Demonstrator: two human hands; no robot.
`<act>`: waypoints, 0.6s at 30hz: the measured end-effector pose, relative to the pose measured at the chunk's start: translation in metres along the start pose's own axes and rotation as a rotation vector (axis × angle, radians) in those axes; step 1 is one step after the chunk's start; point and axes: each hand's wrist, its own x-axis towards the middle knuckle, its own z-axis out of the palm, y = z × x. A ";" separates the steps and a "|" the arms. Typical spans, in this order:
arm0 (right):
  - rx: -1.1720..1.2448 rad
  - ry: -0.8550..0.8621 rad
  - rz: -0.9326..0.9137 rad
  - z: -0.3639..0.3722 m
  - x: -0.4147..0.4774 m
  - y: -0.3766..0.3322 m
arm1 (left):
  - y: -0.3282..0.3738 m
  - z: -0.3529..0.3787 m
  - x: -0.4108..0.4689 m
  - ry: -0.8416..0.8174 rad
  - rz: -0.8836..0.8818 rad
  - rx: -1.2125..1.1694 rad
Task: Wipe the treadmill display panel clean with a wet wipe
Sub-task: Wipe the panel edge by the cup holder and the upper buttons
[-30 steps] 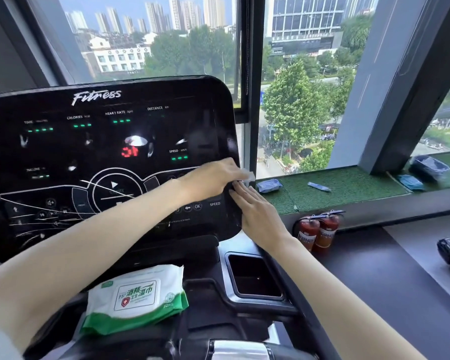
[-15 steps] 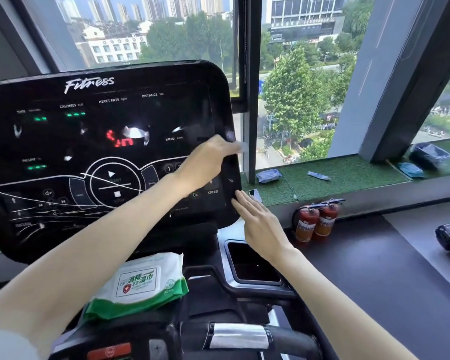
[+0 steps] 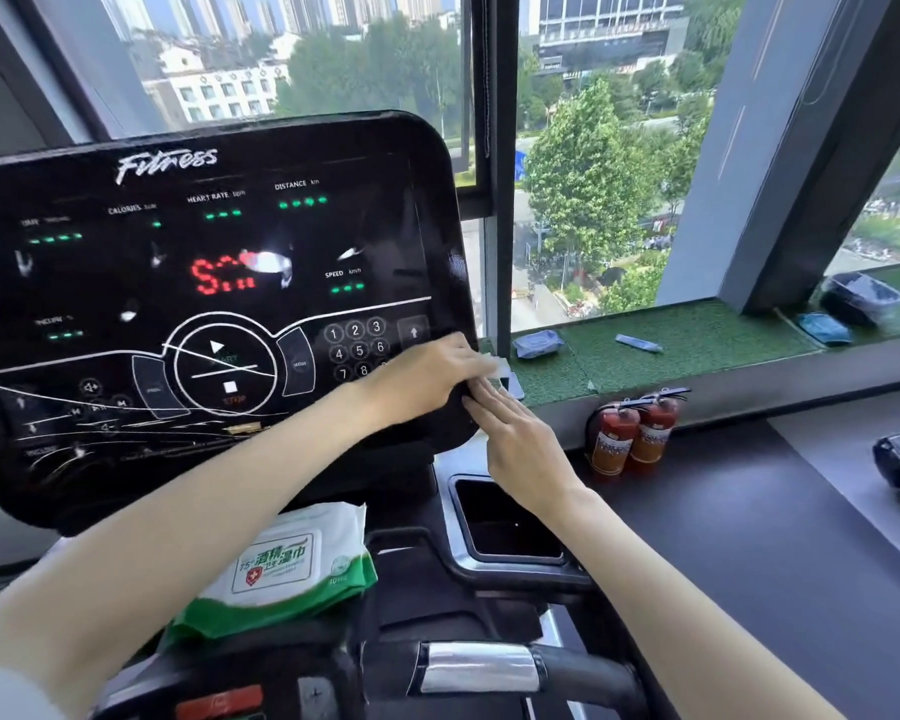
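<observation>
Item 1, hidden or unclear. My left hand point(image 3: 427, 379) covers the lower right of the display panel point(image 3: 214, 314): the keypad shows 1 to 8, the rest lies under my knuckles. Most of the wet wipe point(image 3: 494, 365) is buried under that hand; only a white corner sticks out past the panel's right edge. The red digits mid-panel are partly washed out by a bright reflection. A dark flat object behind my hands, at the sill's edge, is mostly hidden; I cannot tell what it is. My elbows and the panel's left side are cut off by the frame.

Item 2, left hand. Arm crosses in front of the panel; fingers curled down, clenched on the wet wipe and pressing it to the panel's lower right edge.

Item 3, right hand point(image 3: 515, 439). Fingers point(image 3: 484, 402) straight and together, released, holding nothing; tips lie against the panel's lower right corner, just below my left hand. Whether they touch the wipe I cannot tell.

Item 4, wipes pack point(image 3: 287, 569). White and green, lying on the console below the panel, label up, print partly legible.

Item 5, cup holder point(image 3: 510, 527). Dark recess, right of the pack, under my right wrist.

Item 6, two fire extinguishers point(image 3: 632, 439). Red, upright, touching, on the floor below the window sill.

Item 7, window sill point(image 3: 697, 335). Green turf, carrying small blue packets, well apart.
</observation>
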 end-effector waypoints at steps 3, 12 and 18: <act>0.003 -0.018 -0.006 -0.002 0.000 0.000 | -0.009 -0.014 0.016 0.325 -0.204 -0.068; 0.070 -0.046 0.028 0.000 -0.002 -0.001 | -0.017 -0.029 0.023 0.254 -0.150 -0.030; 0.068 -0.009 0.037 -0.003 -0.004 -0.004 | 0.013 -0.001 0.007 0.241 -0.202 -0.134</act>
